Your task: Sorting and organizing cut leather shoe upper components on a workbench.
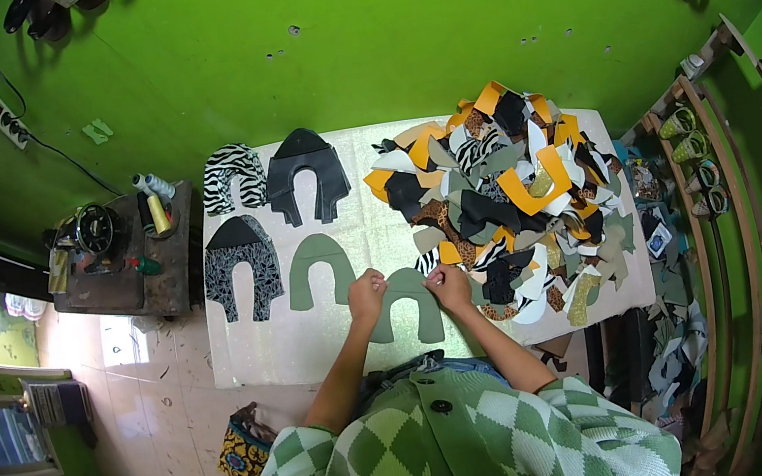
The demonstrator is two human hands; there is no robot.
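Note:
An arch-shaped piece of grey-green shoe-upper material (407,286) lies at the table's front edge, legs toward me. My left hand (367,297) pinches its left edge, fingers closed. On its right edge, my right hand (449,285) is also closed in a pinch. Just beyond my left hand lies a similar green arch piece (316,248). Stacks of arch pieces sit farther left: zebra-striped (218,186), plain black (304,157) and black with a pale pattern (225,271).
A big heap of coloured offcuts (506,208) covers the table's right side. To the left stands a sewing machine (95,228) beside thread spools (159,213). A wooden rack (737,251) with sandals (686,148) is at the right wall. A patterned bag (243,451) rests below the table.

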